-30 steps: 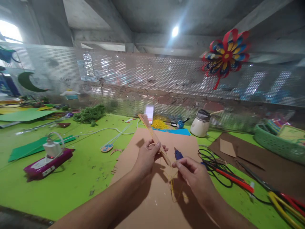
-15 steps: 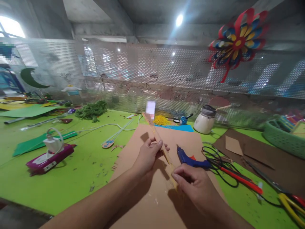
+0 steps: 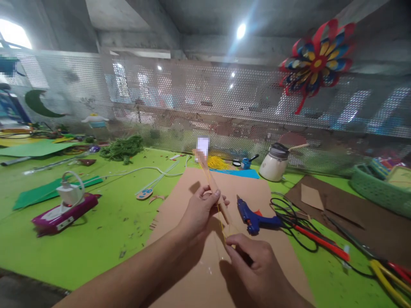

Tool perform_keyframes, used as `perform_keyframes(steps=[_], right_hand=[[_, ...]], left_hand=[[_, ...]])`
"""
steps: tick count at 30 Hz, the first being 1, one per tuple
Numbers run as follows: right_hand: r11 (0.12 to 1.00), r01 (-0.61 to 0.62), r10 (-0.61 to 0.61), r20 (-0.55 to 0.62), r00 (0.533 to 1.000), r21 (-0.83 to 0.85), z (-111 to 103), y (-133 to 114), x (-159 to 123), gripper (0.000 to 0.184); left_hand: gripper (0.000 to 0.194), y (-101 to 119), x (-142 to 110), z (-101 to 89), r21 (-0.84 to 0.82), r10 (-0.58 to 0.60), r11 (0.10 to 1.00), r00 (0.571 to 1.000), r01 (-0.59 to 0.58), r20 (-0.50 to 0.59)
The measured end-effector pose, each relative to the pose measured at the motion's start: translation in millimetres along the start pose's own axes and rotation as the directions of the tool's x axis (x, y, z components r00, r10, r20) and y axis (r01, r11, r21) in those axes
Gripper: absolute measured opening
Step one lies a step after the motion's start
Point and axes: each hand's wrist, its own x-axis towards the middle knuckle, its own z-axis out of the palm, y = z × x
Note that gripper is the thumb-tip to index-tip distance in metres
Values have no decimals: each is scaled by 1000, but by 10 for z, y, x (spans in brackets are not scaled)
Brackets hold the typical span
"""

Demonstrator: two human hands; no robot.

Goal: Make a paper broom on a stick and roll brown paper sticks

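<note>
A narrow tan strip that looks like folded or rolled craft paper (image 3: pixel 224 210) is gripped near its middle by my left hand (image 3: pixel 201 209), thumb on top. Its far end, thin and frayed-looking, points away from me. A thin yellow strand (image 3: pixel 222 223) runs from the strip down to my right hand (image 3: pixel 258 261), whose thumb and forefinger are pinched on it. Both hands are above a large tan paper sheet (image 3: pixel 255 184). Right of the strip, a blue glue gun (image 3: pixel 252 214) lies on the sheet.
Scissors (image 3: pixel 380 273), a red-handled tool (image 3: pixel 324 243) and black cable lie at the right, near brown paper (image 3: pixel 340 203) and a green basket (image 3: pixel 379 190). Behind stand a cream jar (image 3: pixel 272 164) and yellow strands (image 3: pixel 218 162). A purple power strip (image 3: pixel 66 216) is at left.
My right hand has shifted slightly left and lower, drawing the yellow strand away from the strip's near end, so the strand now shows separately. My left hand stays around the strip.
</note>
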Motion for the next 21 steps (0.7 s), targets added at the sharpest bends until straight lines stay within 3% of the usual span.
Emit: perform_keyframes(steps=[5,8,15,18,21], right_hand=[[999,-33,33,-230,973,3,-189,105,13,25],[997,-73,68,-268,961,-10,-308,230,18,25],[995,-95,89,-130,988,-42,-370,306,45,26],[990,-133,135,-30,990,48,-288,232,61,27],[949,-254,241,93,966,187,-142,154,80,26]], left_hand=[[6,21,-23,11,3,-51,999,999,51,2],[3,43,-63,37,-6,-75,997,997,75,5],[4,39,-53,20,-15,-93,996,996,93,-9],[3,8,-27,0,-27,-78,997,997,77,-15],[9,-37,-35,6,-39,-60,997,998,60,-3]])
